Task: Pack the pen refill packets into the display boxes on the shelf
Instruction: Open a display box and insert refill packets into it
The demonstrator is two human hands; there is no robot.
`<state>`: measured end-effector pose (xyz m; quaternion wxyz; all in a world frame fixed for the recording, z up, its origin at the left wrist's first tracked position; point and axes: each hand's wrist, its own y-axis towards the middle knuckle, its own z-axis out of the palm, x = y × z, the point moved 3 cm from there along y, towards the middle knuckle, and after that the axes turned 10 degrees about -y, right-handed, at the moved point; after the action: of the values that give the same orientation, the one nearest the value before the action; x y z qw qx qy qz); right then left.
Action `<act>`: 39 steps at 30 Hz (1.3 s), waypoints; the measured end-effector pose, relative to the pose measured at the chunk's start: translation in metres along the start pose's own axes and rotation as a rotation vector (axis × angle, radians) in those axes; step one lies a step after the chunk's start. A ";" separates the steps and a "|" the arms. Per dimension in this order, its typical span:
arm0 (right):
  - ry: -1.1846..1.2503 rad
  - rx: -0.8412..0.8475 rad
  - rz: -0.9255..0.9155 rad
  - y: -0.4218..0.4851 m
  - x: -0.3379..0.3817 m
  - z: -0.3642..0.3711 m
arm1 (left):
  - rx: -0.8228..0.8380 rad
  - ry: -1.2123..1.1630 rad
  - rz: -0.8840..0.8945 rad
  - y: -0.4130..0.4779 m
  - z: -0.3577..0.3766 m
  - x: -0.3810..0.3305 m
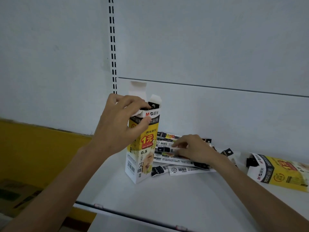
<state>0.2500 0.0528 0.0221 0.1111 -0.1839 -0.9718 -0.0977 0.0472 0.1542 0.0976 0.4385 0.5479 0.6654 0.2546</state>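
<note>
Head view: left fingers point(132, 100) grip upright box point(145, 159) holding packets point(153, 105); right fingers point(181, 144) pinch a loose packet point(164, 149).

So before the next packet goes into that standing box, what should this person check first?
1. Upright box standing on the shelf, left hand holding its top: ok.
2. Top flap folded back, mouth open: ok.
3. Room left inside: cannot tell; black packet tops already show at the mouth.
4. Right hand has a single packet in its grip: cannot tell; its fingers lie on the loose packets.
5. Way from the packets up to the mouth free: ok; they lie right beside the box.
6. Second box upright and ready: not ok; it lies on its side.
</note>
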 end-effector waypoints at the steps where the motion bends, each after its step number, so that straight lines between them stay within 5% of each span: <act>1: 0.047 -0.009 -0.004 -0.001 0.002 -0.001 | 0.001 0.000 0.000 0.000 0.000 0.000; 6: 0.175 -0.154 0.002 0.001 0.001 -0.014 | -0.002 0.009 -0.004 -0.002 -0.002 0.003; 24: 0.272 -0.130 0.026 -0.006 -0.001 -0.028 | 0.002 -0.020 -0.026 -0.003 -0.003 0.002; 30: 0.224 -0.260 -0.006 -0.008 0.006 -0.047 | 0.031 -0.015 -0.024 -0.003 -0.006 0.003; 39: 0.624 -0.294 -0.153 -0.014 0.042 -0.107 | 0.105 -0.034 -0.028 0.002 -0.012 0.002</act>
<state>0.2255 0.0295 0.1326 0.3672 -0.0859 -0.8775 -0.2962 0.0379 0.1580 0.1048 0.4237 0.5652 0.6778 0.2038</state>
